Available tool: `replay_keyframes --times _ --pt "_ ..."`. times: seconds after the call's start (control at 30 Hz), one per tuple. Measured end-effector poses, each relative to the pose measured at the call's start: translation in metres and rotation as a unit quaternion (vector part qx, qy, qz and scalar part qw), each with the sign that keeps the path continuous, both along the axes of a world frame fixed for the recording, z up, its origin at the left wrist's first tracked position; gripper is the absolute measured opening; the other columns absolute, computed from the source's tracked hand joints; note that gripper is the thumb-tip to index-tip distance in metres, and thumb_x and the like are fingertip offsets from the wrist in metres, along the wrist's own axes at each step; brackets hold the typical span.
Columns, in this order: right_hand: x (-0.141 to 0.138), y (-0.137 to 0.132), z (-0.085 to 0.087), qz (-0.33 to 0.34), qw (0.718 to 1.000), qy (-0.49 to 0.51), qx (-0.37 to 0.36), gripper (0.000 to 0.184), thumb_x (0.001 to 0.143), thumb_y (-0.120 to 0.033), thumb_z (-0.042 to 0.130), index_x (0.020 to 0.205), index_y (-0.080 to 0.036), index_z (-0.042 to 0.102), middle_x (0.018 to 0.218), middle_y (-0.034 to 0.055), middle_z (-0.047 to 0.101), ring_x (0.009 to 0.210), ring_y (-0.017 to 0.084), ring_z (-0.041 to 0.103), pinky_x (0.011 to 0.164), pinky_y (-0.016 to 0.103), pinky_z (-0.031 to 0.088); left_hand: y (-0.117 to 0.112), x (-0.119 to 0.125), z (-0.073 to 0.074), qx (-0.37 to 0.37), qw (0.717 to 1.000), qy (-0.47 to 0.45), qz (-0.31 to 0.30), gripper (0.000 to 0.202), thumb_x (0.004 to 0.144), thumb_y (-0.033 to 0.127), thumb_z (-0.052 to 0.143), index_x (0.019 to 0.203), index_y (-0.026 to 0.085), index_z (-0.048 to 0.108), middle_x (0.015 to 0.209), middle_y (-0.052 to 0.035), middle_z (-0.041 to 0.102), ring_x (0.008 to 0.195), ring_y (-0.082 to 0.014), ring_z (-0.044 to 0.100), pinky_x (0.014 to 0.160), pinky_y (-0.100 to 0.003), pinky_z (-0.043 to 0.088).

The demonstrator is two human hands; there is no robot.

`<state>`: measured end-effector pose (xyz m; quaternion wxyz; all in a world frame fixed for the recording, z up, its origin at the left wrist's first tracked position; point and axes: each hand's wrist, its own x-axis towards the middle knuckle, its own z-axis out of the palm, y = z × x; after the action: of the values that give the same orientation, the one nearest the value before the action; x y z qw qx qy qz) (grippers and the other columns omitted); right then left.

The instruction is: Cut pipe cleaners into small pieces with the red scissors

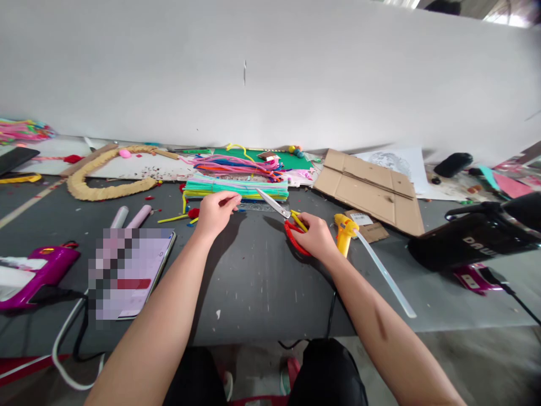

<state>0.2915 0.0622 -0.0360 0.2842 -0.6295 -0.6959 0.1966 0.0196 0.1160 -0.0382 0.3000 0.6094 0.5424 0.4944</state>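
My right hand [318,235] is closed around the red-handled scissors [298,241], whose metal blades point up and left. A short yellow strip [299,221] shows between that hand and the handles; whether it is a pipe cleaner I cannot tell. To the left, my left hand [218,213] has thumb and fingertips pinched together, and anything between them is too small to make out. Just beyond both hands lies a bundle of mint, white and yellow pipe cleaners [236,185]. Pink, blue and orange pipe cleaners [240,164] are heaped behind it.
A yellow glue gun [344,234] with a long glue stick [386,273] lies right of my right hand. Behind it rests folded cardboard [367,189]. A black bottle [477,239] is far right. Leftward are a phone [146,282] and a tan curved form [80,186].
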Motion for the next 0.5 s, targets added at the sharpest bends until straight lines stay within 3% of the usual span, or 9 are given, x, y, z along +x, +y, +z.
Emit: replay_keyframes --times 0.13,0.2,0.33,0.5 --pt "-0.001 -0.001 0.002 0.008 1.0 -0.005 -0.013 0.032 0.078 -0.053 0.06 0.076 -0.021 0.06 0.068 0.0007 0.062 0.065 0.015 0.052 0.06 0.027 0.033 -0.001 0.0 -0.003 -0.057 0.993 -0.093 -0.045 0.033 0.078 0.042 0.073 0.094 0.013 0.075 0.086 -0.0101 0.076 0.075 -0.0193 0.072 0.072 -0.032 0.058" --pt "-0.001 -0.001 0.002 0.015 1.0 -0.007 -0.017 0.032 0.078 -0.052 0.06 0.075 -0.02 0.06 0.068 0.0011 0.063 0.065 0.015 0.052 0.059 0.027 0.033 -0.002 0.0 -0.001 -0.079 0.99 -0.106 -0.043 0.034 0.075 0.043 0.076 0.09 0.012 0.074 0.081 -0.0101 0.075 0.07 -0.0192 0.072 0.067 -0.032 0.058" --pt "-0.001 -0.002 0.004 0.024 0.999 -0.012 -0.027 0.03 0.078 -0.05 0.06 0.076 -0.02 0.061 0.071 0.0014 0.064 0.066 0.015 0.053 0.059 0.026 0.032 -0.005 0.0 0.006 -0.091 0.992 -0.082 -0.036 0.033 0.075 0.046 0.076 0.077 0.014 0.07 0.067 -0.0068 0.07 0.055 -0.0151 0.066 0.053 -0.026 0.053" --pt "-0.002 -0.003 0.005 0.028 0.999 -0.015 -0.029 0.031 0.079 -0.051 0.059 0.074 -0.02 0.059 0.07 0.0007 0.063 0.065 0.015 0.052 0.058 0.026 0.031 -0.007 -0.001 0.011 -0.067 0.996 -0.051 -0.029 0.035 0.081 0.049 0.069 0.068 0.017 0.066 0.059 -0.0025 0.064 0.047 -0.0095 0.054 0.047 -0.023 0.042"
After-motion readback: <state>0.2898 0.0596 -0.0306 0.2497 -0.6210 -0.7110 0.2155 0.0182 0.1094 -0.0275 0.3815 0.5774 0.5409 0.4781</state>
